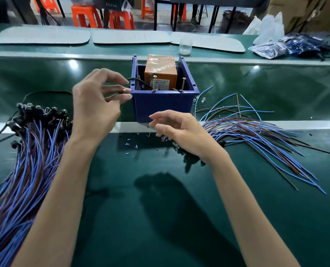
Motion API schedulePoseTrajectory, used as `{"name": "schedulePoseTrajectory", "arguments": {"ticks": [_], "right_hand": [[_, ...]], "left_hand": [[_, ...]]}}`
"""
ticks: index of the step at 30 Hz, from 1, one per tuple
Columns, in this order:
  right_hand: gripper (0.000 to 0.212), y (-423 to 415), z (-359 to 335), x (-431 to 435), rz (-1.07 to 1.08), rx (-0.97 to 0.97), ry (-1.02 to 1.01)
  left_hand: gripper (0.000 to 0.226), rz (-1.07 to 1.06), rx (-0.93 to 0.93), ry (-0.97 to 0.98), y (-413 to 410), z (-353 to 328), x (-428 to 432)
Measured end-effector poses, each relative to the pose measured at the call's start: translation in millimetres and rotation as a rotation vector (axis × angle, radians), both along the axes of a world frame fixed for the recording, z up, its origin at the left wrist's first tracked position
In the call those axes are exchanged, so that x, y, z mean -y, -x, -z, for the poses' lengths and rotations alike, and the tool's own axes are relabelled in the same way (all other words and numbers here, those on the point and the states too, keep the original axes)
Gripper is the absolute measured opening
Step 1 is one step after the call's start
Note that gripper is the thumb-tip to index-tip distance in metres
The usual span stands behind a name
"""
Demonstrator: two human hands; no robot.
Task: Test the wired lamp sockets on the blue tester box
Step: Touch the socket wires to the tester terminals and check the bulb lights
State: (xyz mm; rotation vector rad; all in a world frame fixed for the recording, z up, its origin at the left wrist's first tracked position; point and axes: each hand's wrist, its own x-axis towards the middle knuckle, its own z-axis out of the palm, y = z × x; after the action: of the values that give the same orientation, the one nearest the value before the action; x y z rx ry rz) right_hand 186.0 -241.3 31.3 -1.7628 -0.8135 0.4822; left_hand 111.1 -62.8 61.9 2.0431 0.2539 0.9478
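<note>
On the long green belt (160, 209) sit three flat grey mats (41, 34) at the far side, most likely places for other workers. Nearer are two heaps of wired lamp sockets with blue and brown wires. One big heap (31, 151) lies on the left and one spread-out heap (256, 135) lies on the right. I think they are kept apart so tested ones do not mix with untested ones, but I cannot tell which is which. One blue tester box (164, 105) stands in the middle between the heaps, where both hands can reach it. The left hand (96, 106) is up beside the box's left edge. Its fingers are bent and close together, and a tiny shiny bit (124, 90) sits at one fingertip. I cannot tell if it is pinched. The right hand (181, 132) is palm down, just in front of the box, over the socket ends of the right heap. Its fingers curl loosely, and I cannot tell if they grip anything. One orange block (160, 72) sits inside the box. One clear jar (185, 47) stands behind it. Two screws (154, 83) stick up at the box's front edge, probably for the wire ends to touch. Many tiny wire scraps (129, 145) lie in front.
</note>
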Motion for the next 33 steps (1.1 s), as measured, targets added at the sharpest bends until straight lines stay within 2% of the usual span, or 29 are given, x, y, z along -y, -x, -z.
{"name": "schedulePoseTrajectory", "arguments": {"ticks": [7, 9, 12, 15, 17, 20, 23, 24, 26, 28, 30, 31, 33], "right_hand": [[0.023, 5.0, -2.1, -2.3, -0.092, -0.091, -0.142], [0.022, 3.4, -1.4, 0.2, -0.075, -0.103, -0.202], [0.017, -1.2, -1.2, 4.9, -0.092, -0.178, -0.267], [0.017, -3.0, -4.2, 11.8, -0.181, -0.345, -0.347], [0.013, -3.9, -6.3, 13.5, -0.186, -0.312, -0.31], [0.016, -4.4, -8.3, 11.6, -0.088, -0.155, -0.22], [0.015, -5.8, -13.8, 10.3, 0.14, -0.19, -0.384], [0.015, -8.3, -15.2, 11.5, 0.238, -0.204, -0.457], [0.02, -14.4, -17.8, 16.1, 0.374, -0.216, -0.584], [0.026, -18.7, -21.1, 21.6, 0.382, -0.228, -0.67], [0.031, -20.1, -25.0, 27.0, 0.32, -0.223, -0.712], [0.033, -20.1, -26.5, 28.9, 0.296, -0.225, -0.726], [0.034, -19.5, -29.4, 30.8, 0.277, -0.245, -0.751]], "left_hand": [[0.029, 0.358, 0.058, 0.348, -4.2, -3.2, 63.2], [0.027, 0.435, 0.064, 0.393, -5.4, -2.2, 75.8], [0.024, 0.474, 0.073, 0.403, -6.0, -0.5, 79.3], [0.021, 0.422, 0.12, 0.365, -6.1, 0.1, 77.4], [0.023, 0.413, 0.128, 0.353, -6.5, 1.1, 78.5], [0.022, 0.399, 0.158, 0.309, -7.0, 2.6, 83.8], [0.004, 0.414, 0.193, 0.31, -4.9, 1.1, 90.1], [0.012, 0.422, 0.142, 0.365, -4.9, 1.4, 91.6], [0.034, 0.453, -0.101, 0.544, -7.0, 1.5, 94.4], [0.054, 0.439, -0.316, 0.833, -13.1, 2.3, 93.4], [0.065, 0.409, -0.271, 1.233, -19.3, 3.1, 86.8], [0.065, 0.384, -0.18, 1.406, -20.8, 3.5, 83.0], [0.055, 0.279, 0.004, 1.629, -22.2, 5.4, 75.2]]}}
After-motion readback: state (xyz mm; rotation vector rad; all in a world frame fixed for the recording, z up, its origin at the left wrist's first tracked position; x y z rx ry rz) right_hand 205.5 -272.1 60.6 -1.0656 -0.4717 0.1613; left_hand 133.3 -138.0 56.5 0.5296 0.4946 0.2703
